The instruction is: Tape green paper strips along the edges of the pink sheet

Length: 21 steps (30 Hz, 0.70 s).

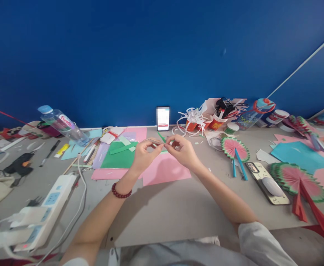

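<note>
My left hand [146, 154] and my right hand [181, 148] meet in front of me above the desk, fingertips pinched close together. A narrow green paper strip [162, 137] slants up from between them, and both hands appear to grip it; its lower part is hidden by the fingers. Pink paper [164, 170] lies flat on the desk below the hands. Left of it is a green sheet [117, 158] with loose green strips [122, 148] on top. Beyond the hands, a phone with a lit screen [162, 119] leans upright against the blue wall.
On the left are a tilted plastic bottle [68, 125], a power strip [50, 207] with cables and a glue gun [20, 164]. To the right stand paper cups [217, 122] with white strips and pens, beside watermelon-patterned paper fans [295, 177] and a phone [264, 181] bearing a mouse.
</note>
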### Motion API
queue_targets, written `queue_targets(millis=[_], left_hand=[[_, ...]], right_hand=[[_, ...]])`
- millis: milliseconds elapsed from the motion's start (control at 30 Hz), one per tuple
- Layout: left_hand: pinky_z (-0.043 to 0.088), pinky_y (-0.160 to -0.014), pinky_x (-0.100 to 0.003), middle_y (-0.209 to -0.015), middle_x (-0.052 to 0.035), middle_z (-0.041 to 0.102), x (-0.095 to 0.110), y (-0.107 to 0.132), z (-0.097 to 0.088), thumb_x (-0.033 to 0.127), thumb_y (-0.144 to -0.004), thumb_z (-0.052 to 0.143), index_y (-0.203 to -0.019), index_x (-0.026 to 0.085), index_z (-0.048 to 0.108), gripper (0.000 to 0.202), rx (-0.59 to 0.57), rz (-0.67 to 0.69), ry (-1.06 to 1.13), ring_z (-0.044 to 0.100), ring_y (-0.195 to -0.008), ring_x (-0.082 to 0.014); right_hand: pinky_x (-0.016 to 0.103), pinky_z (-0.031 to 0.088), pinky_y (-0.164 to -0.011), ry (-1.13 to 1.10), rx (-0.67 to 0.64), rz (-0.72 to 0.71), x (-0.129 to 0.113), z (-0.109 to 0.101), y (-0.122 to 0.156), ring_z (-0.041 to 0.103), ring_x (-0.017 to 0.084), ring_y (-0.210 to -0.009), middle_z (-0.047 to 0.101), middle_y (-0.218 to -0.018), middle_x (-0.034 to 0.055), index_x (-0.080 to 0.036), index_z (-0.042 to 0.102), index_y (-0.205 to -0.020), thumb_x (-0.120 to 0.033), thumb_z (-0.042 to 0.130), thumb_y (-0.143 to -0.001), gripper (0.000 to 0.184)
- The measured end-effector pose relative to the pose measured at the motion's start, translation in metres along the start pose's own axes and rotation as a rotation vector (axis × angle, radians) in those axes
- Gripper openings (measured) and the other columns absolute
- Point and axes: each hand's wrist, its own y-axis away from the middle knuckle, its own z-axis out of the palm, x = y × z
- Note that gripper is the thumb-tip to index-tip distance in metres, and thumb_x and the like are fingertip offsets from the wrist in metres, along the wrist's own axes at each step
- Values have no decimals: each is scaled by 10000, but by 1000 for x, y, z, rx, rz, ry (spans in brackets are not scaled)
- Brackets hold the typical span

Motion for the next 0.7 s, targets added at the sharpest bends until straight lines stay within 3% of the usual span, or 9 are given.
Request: queue_targets(millis=[433, 700], left_hand=[[470, -669, -286, -776, -38, 669, -5, 0, 1, 279, -721, 700, -713, 196, 688, 84, 10, 15, 24, 605, -744, -159], [474, -686, -289, -774, -35, 693, -8, 0, 1, 302, -722, 706, -726, 197, 695, 105, 10, -41, 52, 618, -740, -163]], right_hand=[[259, 411, -587, 0, -37, 32, -4, -1, 2, 475, 108, -610, 592, -845, 25, -201, 558, -798, -313, 573, -794, 113], [276, 451, -675, -59, -30, 62, 3, 1, 0, 568, 135, -711, 615, -839, 23, -199, 591, -831, -291, 570, -793, 101]])
